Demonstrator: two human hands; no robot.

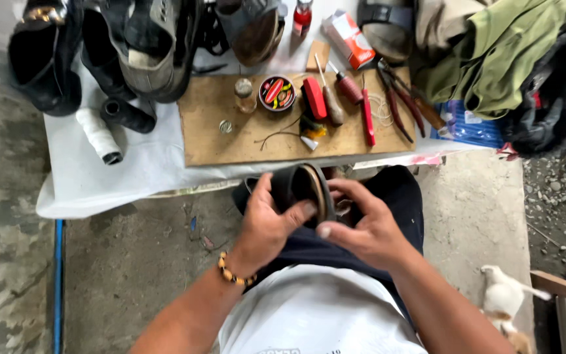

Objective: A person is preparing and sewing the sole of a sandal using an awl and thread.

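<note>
Over the lap, just below the near edge of the work board, a dark shoe (299, 187) with a tan inner lining is held between both hands. Left hand (266, 226) is clamped on the shoe's left side, thumb pressed across toward the opening; a beaded bracelet (234, 274) sits at that wrist. Right hand (365, 226) is closed on the shoe's right side, thumb extended inward to meet the left thumb at the rim. Shoe stands on edge, opening turned toward the right hand, above dark trousers. Beyond it lies a wooden board (211, 141) on a white sheet (119, 177). On the board: a small glass bottle (244, 95), a round tin (276, 93) holding red and yellow items, a red rectangular block (315, 98), a wooden-handled awl (330, 98), a red-handled tool (367, 117), a hank of pale thread (381, 108) and pliers (397, 98) with dark red grips. Left of the board rest a white thread spool (99, 136) and a black spool (126, 115). Dark shoes (99, 46) are stacked at the far left; green cloth (499, 59) is heaped at the far right. A small white animal (506, 298) stands on the concrete floor, lower right.
</note>
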